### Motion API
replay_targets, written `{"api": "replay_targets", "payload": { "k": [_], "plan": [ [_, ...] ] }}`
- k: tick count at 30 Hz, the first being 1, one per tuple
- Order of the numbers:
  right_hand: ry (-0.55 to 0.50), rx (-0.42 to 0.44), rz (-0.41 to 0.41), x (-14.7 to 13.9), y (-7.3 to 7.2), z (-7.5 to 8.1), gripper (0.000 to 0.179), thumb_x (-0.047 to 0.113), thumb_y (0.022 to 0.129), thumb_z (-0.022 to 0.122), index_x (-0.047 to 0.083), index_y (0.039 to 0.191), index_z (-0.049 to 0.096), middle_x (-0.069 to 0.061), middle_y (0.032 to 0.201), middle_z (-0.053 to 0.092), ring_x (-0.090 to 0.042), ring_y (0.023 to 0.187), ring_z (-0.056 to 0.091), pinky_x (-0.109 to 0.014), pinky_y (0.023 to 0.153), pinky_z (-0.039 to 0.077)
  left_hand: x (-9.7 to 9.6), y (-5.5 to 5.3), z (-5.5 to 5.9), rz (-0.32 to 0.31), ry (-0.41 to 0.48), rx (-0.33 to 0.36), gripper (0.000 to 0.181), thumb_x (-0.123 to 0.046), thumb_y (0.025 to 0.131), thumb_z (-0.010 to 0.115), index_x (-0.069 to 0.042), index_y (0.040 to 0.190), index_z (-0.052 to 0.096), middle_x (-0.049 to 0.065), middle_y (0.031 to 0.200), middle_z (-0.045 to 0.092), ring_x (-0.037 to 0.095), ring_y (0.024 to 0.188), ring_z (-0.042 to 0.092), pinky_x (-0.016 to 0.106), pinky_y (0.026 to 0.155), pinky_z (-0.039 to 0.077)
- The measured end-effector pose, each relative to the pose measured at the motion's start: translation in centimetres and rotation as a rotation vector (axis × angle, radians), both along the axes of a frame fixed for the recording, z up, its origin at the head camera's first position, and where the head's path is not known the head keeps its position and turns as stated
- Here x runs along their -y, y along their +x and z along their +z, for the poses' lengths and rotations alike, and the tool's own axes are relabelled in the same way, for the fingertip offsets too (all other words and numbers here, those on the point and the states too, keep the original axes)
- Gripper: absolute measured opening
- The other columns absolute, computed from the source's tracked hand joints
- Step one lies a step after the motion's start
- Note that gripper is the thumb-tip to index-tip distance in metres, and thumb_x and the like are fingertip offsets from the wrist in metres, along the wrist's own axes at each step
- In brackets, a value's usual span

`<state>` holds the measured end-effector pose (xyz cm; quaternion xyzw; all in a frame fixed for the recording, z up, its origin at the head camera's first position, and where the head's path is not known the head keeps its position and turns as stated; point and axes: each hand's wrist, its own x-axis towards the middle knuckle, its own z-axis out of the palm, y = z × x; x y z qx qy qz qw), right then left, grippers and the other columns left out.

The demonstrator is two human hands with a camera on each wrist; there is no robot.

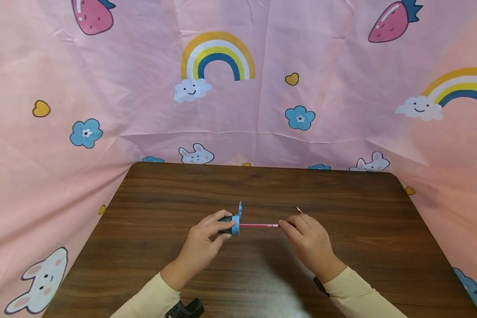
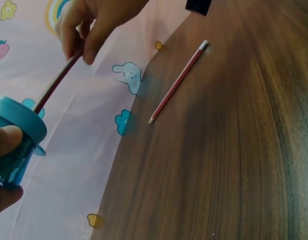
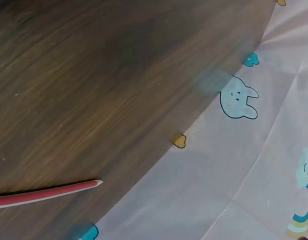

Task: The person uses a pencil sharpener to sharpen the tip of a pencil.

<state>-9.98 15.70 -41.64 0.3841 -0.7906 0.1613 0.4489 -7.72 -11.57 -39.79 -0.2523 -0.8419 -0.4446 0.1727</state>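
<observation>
My left hand grips a blue pencil sharpener with a see-through body, its round cap facing right and its small flip lid swung up. A red pencil runs level out of the sharpener's opening, its inner tip hidden inside. Thumb and fingers of my right hand pinch the pencil's far end. Seen from the left wrist, the pencil slants from the cap up to the right fingers. No part of the sharpener shows in the right wrist view.
A second red pencil, with a sharpened tip and a white end, lies on the dark wooden table, partly behind my right hand in the head view. Pink printed cloth hangs behind the table and along both sides.
</observation>
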Motion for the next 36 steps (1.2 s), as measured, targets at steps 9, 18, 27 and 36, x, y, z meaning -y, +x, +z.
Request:
{"api": "replay_targets", "payload": {
  "k": [9,18,27,36],
  "plan": [
    [0.032,0.750,0.093,-0.6,0.2,2.0,0.009,0.005,0.076,0.079,0.010,0.082,0.075,0.007,0.075,0.059,-0.004,0.067,0.053,-0.023,0.059,0.051,0.0,0.1,-0.7,-0.035,-0.059,-0.089,0.038,0.014,0.069,0.078,-0.001,0.104,0.075,0.008,0.117,0.065,0.027,0.108,0.063,0.028,0.079,0.058],
    [0.049,1.338,0.124,-1.2,-1.1,4.2,0.007,0.012,0.086,0.072,0.006,0.087,0.075,0.003,0.078,0.066,-0.002,0.061,0.049,-0.021,0.053,0.044,0.2,-0.1,-1.0,-0.091,-0.087,-0.181,0.036,0.012,0.068,0.079,0.000,0.102,0.075,0.008,0.116,0.066,0.027,0.109,0.062,0.032,0.086,0.056],
    [0.112,0.232,-0.013,-0.3,-0.3,1.7,0.024,0.024,0.098,0.059,0.006,0.103,0.073,-0.009,0.097,0.064,-0.025,0.085,0.062,-0.038,0.072,0.055,0.3,-0.2,0.0,0.006,0.022,0.029,0.037,0.009,0.074,0.077,-0.004,0.108,0.074,0.005,0.123,0.064,0.024,0.104,0.064,0.023,0.066,0.055],
    [0.031,0.257,0.060,-0.1,0.2,1.2,0.012,0.010,0.091,0.067,0.005,0.085,0.075,0.000,0.073,0.060,-0.012,0.062,0.051,-0.023,0.051,0.046,0.4,-0.2,0.3,-0.037,-0.031,-0.013,0.039,0.010,0.071,0.078,-0.003,0.108,0.074,0.007,0.120,0.065,0.026,0.108,0.063,0.029,0.077,0.058]
  ]
}}
